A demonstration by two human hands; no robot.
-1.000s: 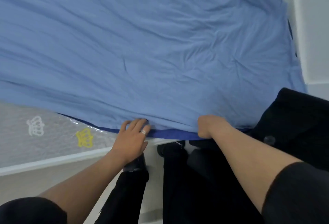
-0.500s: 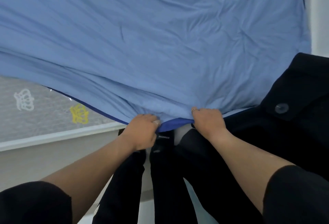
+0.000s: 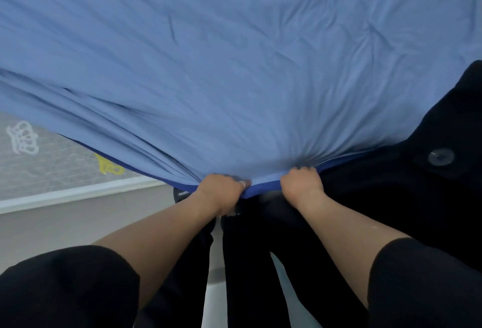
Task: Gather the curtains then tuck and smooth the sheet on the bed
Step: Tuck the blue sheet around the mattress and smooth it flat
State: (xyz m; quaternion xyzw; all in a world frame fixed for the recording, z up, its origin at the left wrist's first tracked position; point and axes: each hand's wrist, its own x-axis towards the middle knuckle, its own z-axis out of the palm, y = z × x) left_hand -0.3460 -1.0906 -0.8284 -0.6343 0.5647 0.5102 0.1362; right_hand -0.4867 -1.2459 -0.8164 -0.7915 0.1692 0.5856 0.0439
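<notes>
A light blue sheet [image 3: 234, 53] with a darker blue hem covers most of the bed and fills the upper view. My left hand [image 3: 221, 190] and my right hand [image 3: 301, 184] are both fisted on its near edge, a short gap apart. The cloth fans out from both fists in tight folds, lifted off the mattress near me. At the lower left the bare grey mattress [image 3: 52, 163] shows, printed with white and yellow crowns. No curtains are in view.
A white bed frame edge [image 3: 78, 194] runs below the bare mattress. Black cloth with a button [image 3: 440, 156] lies over the bed's right side. My dark trousers and the pale floor [image 3: 216, 299] are below.
Both hands went from resting flat on the hem to gripping it, moved closer together, and pulled the sheet edge toward me so it bunches and lifts.
</notes>
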